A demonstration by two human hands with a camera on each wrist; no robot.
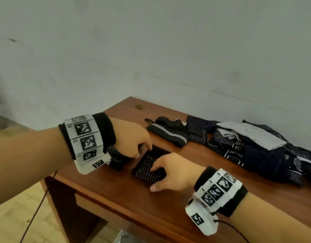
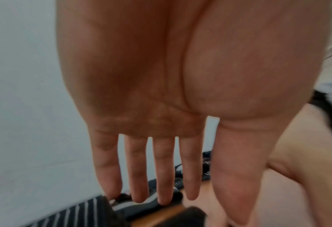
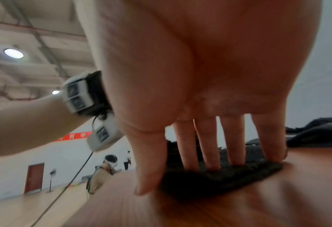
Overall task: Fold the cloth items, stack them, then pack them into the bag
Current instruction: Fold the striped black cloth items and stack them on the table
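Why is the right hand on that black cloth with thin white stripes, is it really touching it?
Touching. In the right wrist view, the right hand's fingers press down into the black striped cloth lying on the brown wooden table.

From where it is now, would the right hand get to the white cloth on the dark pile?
Probably yes: the right hand only presses the striped cloth, and bare table lies between it and the white cloth.

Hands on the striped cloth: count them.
2. The left hand is at the cloth's far end; the right hand presses its near end with straight fingers.
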